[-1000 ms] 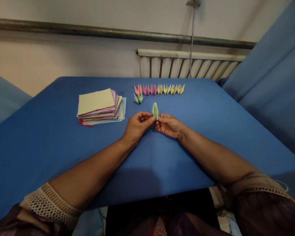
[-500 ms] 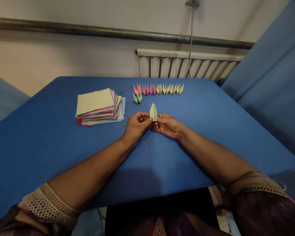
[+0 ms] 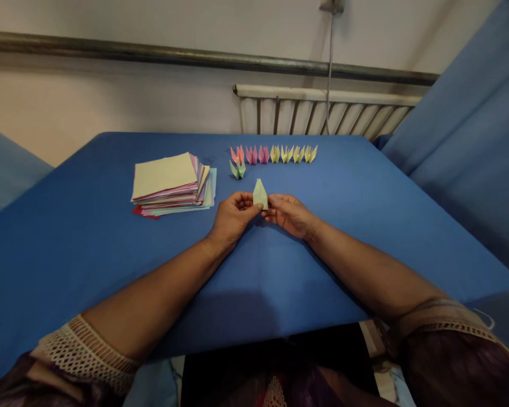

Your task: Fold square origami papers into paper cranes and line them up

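Observation:
A pale green folded paper (image 3: 260, 195), pointed at the top, stands upright above the table between my two hands. My left hand (image 3: 233, 217) pinches its lower left part, with the thumb across the front near the bottom edge. My right hand (image 3: 290, 216) is closed at the paper's right edge, its thumb at the side and its fingertips by the lower corner. Just beyond the hands sits a green folded paper crane (image 3: 238, 169). Behind it runs a row of small cranes: an orange one (image 3: 237, 154), pink ones (image 3: 263, 154) and several yellow ones (image 3: 298, 154).
To the left lies a thick stack of coloured paper sheets (image 3: 165, 178), a yellow sheet on top and a red corner poking out below. A blue cloth (image 3: 365, 203) covers the table. Behind it are a radiator (image 3: 305, 93) and a pipe (image 3: 152, 53); a blue curtain (image 3: 462, 113) hangs at the right.
The folded paper has shifted slightly left and turned, so a broader flat face shows where narrow flaps with a middle gap showed before. The right thumb has lifted slightly.

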The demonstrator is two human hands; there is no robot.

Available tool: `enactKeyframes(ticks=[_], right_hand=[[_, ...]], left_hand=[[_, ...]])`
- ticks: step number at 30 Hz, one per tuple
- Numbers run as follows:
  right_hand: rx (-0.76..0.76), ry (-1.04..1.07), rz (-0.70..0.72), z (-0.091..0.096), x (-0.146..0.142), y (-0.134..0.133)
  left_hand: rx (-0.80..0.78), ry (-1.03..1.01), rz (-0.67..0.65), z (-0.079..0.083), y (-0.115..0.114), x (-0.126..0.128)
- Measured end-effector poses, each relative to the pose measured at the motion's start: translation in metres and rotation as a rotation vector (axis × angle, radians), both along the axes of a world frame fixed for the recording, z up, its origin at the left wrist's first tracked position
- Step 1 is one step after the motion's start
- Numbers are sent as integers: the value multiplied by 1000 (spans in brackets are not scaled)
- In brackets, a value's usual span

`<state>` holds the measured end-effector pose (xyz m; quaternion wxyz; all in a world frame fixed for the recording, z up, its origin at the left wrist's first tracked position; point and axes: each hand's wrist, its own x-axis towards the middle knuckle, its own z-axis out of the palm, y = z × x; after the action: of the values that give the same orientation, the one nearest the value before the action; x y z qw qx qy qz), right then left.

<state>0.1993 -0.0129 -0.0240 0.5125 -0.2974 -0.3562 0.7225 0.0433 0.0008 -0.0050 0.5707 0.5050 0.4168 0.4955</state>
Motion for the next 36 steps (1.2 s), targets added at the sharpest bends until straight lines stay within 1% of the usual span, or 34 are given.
enactKeyframes(ticks=[3,5,11,16,20,24,31,34,36], right_hand=[[58,-106,-127,-1,-5,-1],[64,-145,-178,-2,-7,-1],[55,-137,-230,-3,-9,1],[122,-288,-313,-5,-15,2],[197,-363,-284,-4,-18,0],[225,-376,-268,-2,-19,-2],[260,-392,-255,-3,-21,-4],[263,-379,-234,-4,-22,-4],[256,-368,-220,-4,-22,-4]], left_hand=[[9,16,8,-1,1,0],[-13,4,-12,-1,1,-1],[-72,-58,-20,-2,0,-2],[-25,0,-25,-1,0,0],[20,4,21,-3,3,-2],[34,10,20,-5,6,-5],[126,77,46,2,5,-5],[117,61,67,2,5,-6],[80,25,53,1,7,-7]])
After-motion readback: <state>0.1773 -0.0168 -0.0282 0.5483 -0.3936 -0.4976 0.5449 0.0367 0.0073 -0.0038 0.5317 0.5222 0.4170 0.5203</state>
